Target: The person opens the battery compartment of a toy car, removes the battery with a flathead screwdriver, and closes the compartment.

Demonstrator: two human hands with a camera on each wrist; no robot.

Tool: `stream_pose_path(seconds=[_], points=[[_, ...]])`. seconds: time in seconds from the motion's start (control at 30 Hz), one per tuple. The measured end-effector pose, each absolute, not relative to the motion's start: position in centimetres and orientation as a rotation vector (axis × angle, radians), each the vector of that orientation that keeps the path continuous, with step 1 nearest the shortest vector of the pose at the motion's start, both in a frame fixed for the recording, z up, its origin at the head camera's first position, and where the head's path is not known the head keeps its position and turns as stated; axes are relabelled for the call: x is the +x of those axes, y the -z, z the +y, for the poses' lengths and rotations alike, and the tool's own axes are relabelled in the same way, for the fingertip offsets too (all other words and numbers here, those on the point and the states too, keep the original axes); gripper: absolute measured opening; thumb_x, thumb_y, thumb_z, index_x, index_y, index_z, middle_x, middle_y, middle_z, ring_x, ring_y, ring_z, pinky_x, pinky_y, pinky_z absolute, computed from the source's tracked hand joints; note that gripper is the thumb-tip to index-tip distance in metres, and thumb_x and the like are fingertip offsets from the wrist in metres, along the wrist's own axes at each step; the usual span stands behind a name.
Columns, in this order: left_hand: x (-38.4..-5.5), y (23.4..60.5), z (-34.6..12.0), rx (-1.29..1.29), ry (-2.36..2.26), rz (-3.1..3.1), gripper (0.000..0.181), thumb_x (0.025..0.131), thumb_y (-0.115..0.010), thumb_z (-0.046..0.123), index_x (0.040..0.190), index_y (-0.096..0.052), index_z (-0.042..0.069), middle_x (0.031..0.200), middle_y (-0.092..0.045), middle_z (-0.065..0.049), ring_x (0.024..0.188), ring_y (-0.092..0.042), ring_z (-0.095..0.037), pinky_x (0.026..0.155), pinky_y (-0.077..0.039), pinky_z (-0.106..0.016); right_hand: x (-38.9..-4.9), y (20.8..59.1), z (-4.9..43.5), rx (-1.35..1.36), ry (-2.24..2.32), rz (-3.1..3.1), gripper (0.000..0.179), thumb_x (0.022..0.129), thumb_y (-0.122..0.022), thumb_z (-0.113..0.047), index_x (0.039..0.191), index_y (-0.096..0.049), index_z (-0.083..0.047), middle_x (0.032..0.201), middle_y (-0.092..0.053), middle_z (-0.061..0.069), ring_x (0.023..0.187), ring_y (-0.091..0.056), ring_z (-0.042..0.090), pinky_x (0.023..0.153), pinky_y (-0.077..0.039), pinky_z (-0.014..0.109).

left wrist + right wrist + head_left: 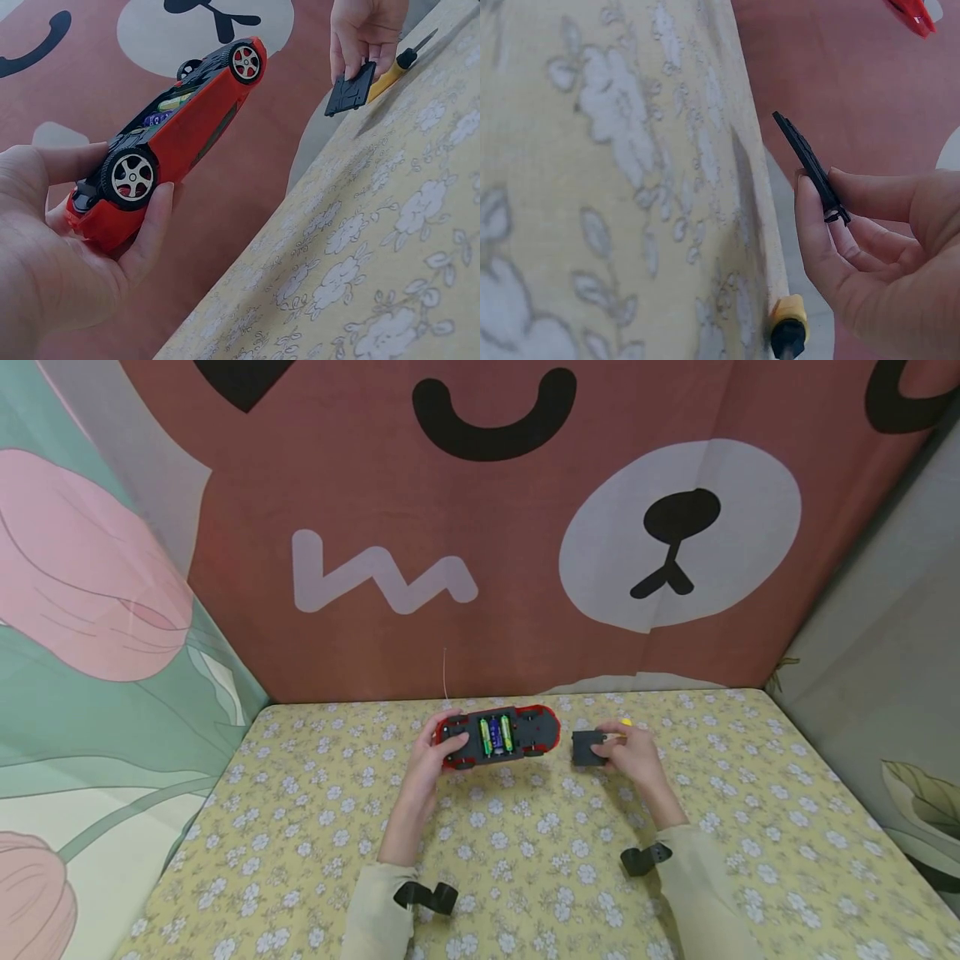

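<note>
My left hand (429, 758) grips the rear of a red toy car (538, 732), which is turned so its black underside faces up. In the middle of that underside the battery compartment is uncovered. Three batteries (496, 736), green and dark blue, lie side by side in it. To the right, apart from the car, my right hand (636, 753) pinches a flat black battery cover (585, 749) between thumb and fingers. The right wrist view shows this cover (810, 166) edge-on, held above the table. Just beyond the right hand lies a yellow-handled screwdriver (391, 78).
The table is spread with a yellow floral cloth (517, 860). Behind its far edge hangs a brown bear-print curtain (517, 643). A thin white line (445, 672) rises near the car's rear. Dark camera mounts (435, 898) sit on both sleeves.
</note>
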State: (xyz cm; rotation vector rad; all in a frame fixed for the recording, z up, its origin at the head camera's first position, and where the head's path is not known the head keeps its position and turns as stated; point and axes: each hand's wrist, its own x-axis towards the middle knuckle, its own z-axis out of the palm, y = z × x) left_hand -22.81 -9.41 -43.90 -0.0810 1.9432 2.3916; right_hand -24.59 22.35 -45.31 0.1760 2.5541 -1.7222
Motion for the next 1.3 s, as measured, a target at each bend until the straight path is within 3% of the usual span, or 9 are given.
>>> stream_pose_path(seconds=[0.23, 0.6, 0.8, 1.03, 1.3], points=[[-22.8, 44.1, -9.4, -0.076, -2.403, 1.943, 0.053, 0.097, -0.067, 0.010, 0.149, -0.054, 0.011, 0.140, -0.056, -0.019, 0.097, -0.068, -0.022, 0.073, -0.062, -0.040, -24.6, 45.9, 22.5, 0.158, 1.676, 2.542, 0.049, 0.097, -0.068, -0.003, 0.142, -0.054, 0.011, 0.114, -0.069, 0.031, 0.079, -0.071, 0.023, 0.066, -0.060, 0.031], [-22.9, 44.1, -9.4, -0.094, -2.399, 1.952, 0.055, 0.097, -0.068, 0.011, 0.150, -0.054, 0.013, 0.142, -0.055, -0.018, 0.096, -0.067, -0.021, 0.075, -0.061, -0.041, -25.0, 46.7, 22.5, 0.222, 1.653, 2.529, 0.047, 0.098, -0.066, 0.000, 0.141, -0.053, 0.012, 0.126, -0.061, 0.039, 0.080, -0.073, 0.026, 0.062, -0.060, 0.030], [-22.9, 44.1, -9.4, -0.103, -2.397, 1.960, 0.054, 0.097, -0.069, 0.012, 0.149, -0.055, 0.014, 0.143, -0.054, -0.018, 0.096, -0.067, -0.022, 0.074, -0.060, -0.040, -25.0, 46.8, 22.4, 0.212, 1.542, 2.601, 0.044, 0.098, -0.066, 0.000, 0.139, -0.054, 0.014, 0.120, -0.061, 0.040, 0.082, -0.073, 0.033, 0.063, -0.062, 0.034], [-22.8, 44.0, -9.3, -0.109, -2.404, 1.951, 0.052, 0.096, -0.069, 0.012, 0.147, -0.058, 0.016, 0.144, -0.053, -0.018, 0.099, -0.067, -0.023, 0.072, -0.059, -0.035, -24.7, 46.5, 21.9, 0.153, 1.343, 2.735, 0.042, 0.098, -0.067, 0.002, 0.136, -0.055, 0.014, 0.108, -0.065, 0.034, 0.072, -0.071, 0.029, 0.062, -0.062, 0.036], [-22.7, 44.0, -9.2, -0.112, -2.405, 1.949, 0.052, 0.097, -0.068, 0.011, 0.148, -0.056, 0.014, 0.144, -0.054, -0.018, 0.100, -0.066, -0.024, 0.071, -0.059, -0.034, -24.8, 46.2, 21.7, 0.105, 1.082, 2.837, 0.045, 0.097, -0.069, -0.002, 0.137, -0.054, 0.015, 0.110, -0.068, 0.031, 0.070, -0.067, 0.024, 0.060, -0.056, 0.034]])
